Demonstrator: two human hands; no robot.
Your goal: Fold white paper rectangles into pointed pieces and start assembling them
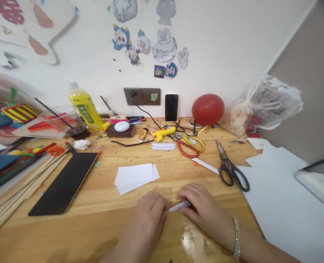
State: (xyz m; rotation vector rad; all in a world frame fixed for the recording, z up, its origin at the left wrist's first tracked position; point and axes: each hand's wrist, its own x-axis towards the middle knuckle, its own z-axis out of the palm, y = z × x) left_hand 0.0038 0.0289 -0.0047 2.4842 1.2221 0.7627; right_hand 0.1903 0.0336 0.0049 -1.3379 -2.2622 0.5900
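Between my two hands, low over the wooden table, is a narrow folded strip of white paper (179, 206). My left hand (151, 212) is closed at the strip's left end, its fingertips mostly turned out of sight. At the other end my right hand (200, 202) pinches the strip between thumb and fingers. Just beyond my hands lies a loose stack of white paper pieces (134, 176). Further back sits a small pile of folded paper strips (163, 146). One flat paper strip (206, 166) lies near the black-handled scissors (228, 168).
A black tablet (66, 182) and wooden sticks (27, 186) lie left. At the back are a yellow drink bottle (86, 106), a yellow glue gun (164, 134), red-and-yellow scissors (188, 148), a phone (171, 107) and a red balloon (208, 109). Large white sheets (282, 190) cover the right side.
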